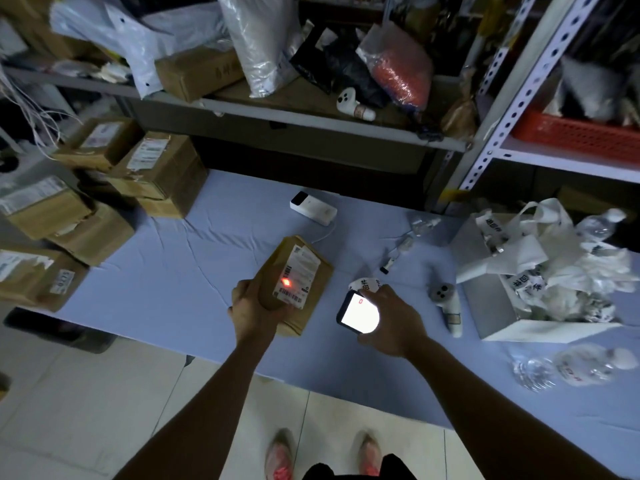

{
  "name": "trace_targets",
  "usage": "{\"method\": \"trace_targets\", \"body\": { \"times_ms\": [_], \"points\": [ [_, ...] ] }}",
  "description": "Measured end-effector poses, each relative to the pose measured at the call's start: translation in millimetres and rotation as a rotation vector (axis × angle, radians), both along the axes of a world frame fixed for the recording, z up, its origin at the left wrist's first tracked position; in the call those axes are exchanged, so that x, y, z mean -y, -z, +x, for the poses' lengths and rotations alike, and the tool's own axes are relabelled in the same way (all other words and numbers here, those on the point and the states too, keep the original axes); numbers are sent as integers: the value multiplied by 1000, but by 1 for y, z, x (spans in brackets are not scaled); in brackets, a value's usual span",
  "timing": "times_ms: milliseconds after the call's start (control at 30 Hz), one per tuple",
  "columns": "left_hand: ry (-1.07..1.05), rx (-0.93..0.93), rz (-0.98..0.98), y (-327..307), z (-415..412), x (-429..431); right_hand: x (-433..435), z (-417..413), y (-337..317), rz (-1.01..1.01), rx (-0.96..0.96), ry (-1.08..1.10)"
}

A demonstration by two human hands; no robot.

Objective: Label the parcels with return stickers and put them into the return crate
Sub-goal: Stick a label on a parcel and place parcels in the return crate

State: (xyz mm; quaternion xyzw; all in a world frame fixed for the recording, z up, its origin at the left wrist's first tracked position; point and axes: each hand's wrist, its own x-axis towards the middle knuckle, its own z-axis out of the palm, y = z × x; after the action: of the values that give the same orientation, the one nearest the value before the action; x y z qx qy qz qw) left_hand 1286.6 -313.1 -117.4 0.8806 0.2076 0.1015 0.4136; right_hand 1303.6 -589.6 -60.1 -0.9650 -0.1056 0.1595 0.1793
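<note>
Open cloth (156,278) — boxes (162,168) (stacked) left

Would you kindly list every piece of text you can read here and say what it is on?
"回": return stickers in the white box; neighbouring characters unclear.
"0173", uncertain: small label on a left cardboard box.
Shipping label on the parcel in the left hand: too small.
Screen of the scanner in the right hand: glare.

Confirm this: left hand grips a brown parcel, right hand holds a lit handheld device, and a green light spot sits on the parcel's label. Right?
No: the light spot on the label is red, not green, as the head view shows. The left hand grips the brown parcel, and the right hand holds the lit device.
</note>
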Motion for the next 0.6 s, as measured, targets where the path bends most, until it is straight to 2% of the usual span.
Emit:
{"method": "trace_targets", "body": {
  "times_ms": [267, 600],
  "points": [
    [80, -12, 37, 2, -8, -7, -3, -15, -6, -137, 7, -45],
    [12, -23, 56, 2, -9, -10, 3, -28, -2, -123, 43, 29]
  ]
}}
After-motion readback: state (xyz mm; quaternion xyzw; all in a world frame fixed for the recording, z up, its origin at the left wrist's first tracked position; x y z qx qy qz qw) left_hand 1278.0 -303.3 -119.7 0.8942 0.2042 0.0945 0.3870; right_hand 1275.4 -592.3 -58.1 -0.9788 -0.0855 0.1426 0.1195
